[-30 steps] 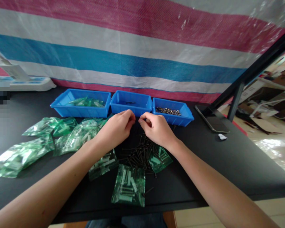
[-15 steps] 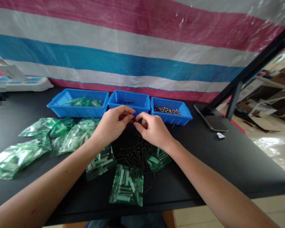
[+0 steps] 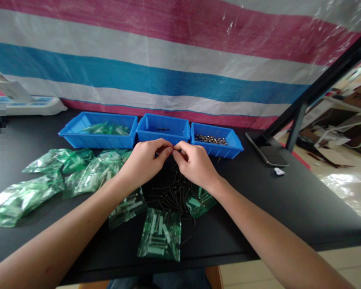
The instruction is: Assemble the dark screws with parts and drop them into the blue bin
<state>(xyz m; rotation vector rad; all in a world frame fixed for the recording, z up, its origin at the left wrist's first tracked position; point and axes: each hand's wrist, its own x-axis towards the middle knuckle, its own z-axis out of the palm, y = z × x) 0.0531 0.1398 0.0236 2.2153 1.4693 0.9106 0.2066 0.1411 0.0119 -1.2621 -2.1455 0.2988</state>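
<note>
My left hand and my right hand meet fingertip to fingertip above a loose pile of thin black screws on the black table. Both pinch something very small between them; it is too small to identify. Behind the hands stand three blue bins: the left bin holds green bags, the middle bin holds a few dark screws, the right bin holds small shiny metal parts. Green plastic bags of screws lie around the pile.
More green bags are spread over the table's left side. A phone and a small white object lie at the right, beside a black slanted frame post. A striped tarp hangs behind. A white device sits far left.
Both hands stayed over the screw pile. Their fingertips have drawn closer until they touch, with small finger movements; nothing else on the table has moved.
</note>
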